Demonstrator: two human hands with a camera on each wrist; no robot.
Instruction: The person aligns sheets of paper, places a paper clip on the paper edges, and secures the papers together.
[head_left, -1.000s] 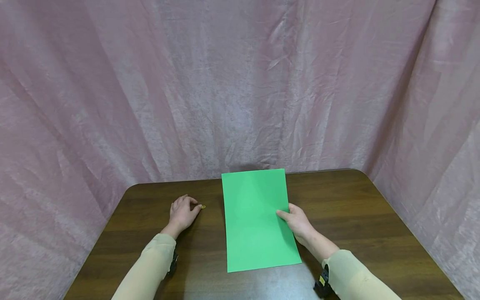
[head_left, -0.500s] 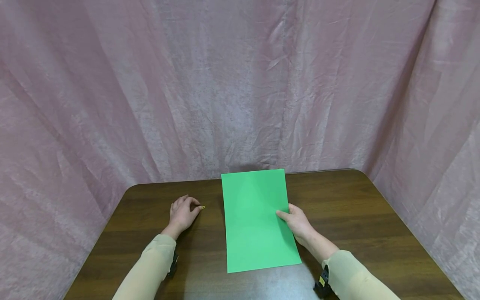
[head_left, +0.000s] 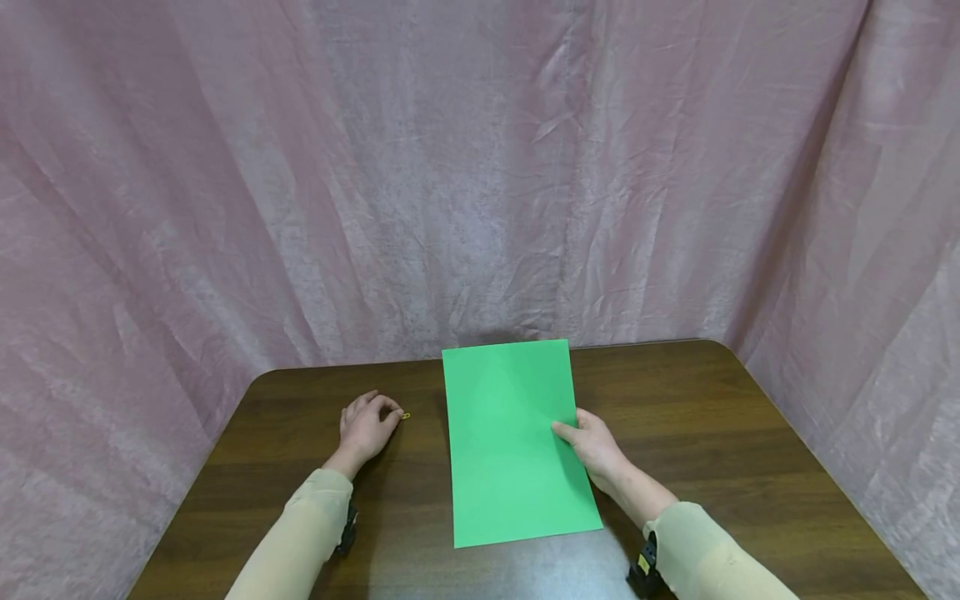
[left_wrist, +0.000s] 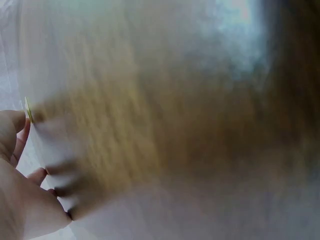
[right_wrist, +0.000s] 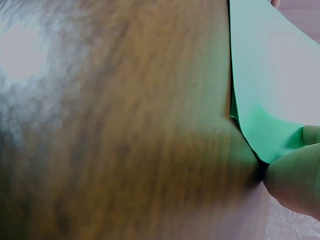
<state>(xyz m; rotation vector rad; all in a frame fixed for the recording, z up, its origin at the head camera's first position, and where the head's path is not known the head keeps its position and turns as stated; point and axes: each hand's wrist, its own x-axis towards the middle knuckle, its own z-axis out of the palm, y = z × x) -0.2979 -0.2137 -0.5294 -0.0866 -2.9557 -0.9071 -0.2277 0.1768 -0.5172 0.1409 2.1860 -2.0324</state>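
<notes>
Paper (head_left: pixel 510 475), one plain green sheet, stretches away from the person above the wooden table (head_left: pixel 675 408), its long axis running near to far with the far end leaning slightly left; the right hand (head_left: pixel 596 446) grips it about halfway along the right long edge, thumb flat on the upper face and the other fingers mostly hidden beneath, so nearly all of the sheet lies to the left of that grip. The right wrist view shows the edge bending beside the thumb. Left of the sheet and apart from it, the left hand (head_left: pixel 363 429) pinches a small yellow loop (head_left: pixel 407 416), perhaps a paper clip, between thumb and forefinger; its free end points rightward, toward the sheet's left long edge and roughly across its long axis. Whether the loop touches the tabletop, I cannot tell
</notes>
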